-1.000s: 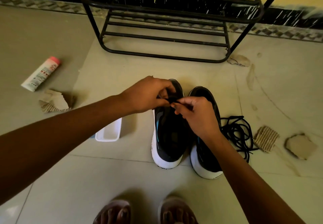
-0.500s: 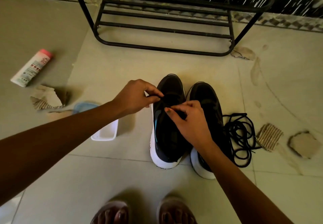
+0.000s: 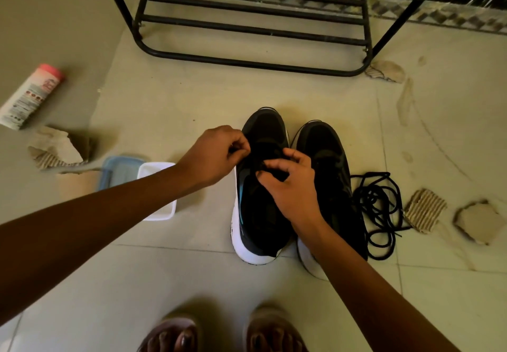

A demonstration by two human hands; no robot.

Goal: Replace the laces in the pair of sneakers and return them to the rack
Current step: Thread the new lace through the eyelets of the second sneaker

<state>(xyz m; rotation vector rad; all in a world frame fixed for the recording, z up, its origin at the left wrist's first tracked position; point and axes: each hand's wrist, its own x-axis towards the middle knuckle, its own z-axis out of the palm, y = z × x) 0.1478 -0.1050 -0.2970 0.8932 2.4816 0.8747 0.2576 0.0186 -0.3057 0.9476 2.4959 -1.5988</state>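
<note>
Two black sneakers with white soles stand side by side on the tiled floor, toes towards the black metal shoe rack (image 3: 247,30), and both hands work over the left sneaker (image 3: 260,214). The left hand (image 3: 216,154) sits at this sneaker's left edge near the eyelets, fingers curled in and thumb pressed to forefinger. It is clenched in a pinch, but whether lace lies between the tips I cannot tell, black being lost on black. The right hand (image 3: 290,184) lies across the sneaker's tongue, thumb and forefinger nipped onto a dark lace (image 3: 274,149) that arcs across the upper just beyond the fingertips, between the two hands. The other fingers are loosely bent above it. The right sneaker (image 3: 326,154) touches the left sneaker's right side, its heel covered by the right forearm. Further right of the left sneaker, past its partner, a loose coil of black laces (image 3: 378,209) lies on the floor, with torn cardboard pieces (image 3: 425,209) beyond it. To the left sneaker's left stands a white tub (image 3: 157,189) beside a blue lid (image 3: 118,170), partly under the left forearm. Well off on that side lies a pink-capped bottle (image 3: 30,96) on its side. Nearer than the left sneaker's heel, the person's sandalled feet (image 3: 175,335) show at the bottom edge.
</note>
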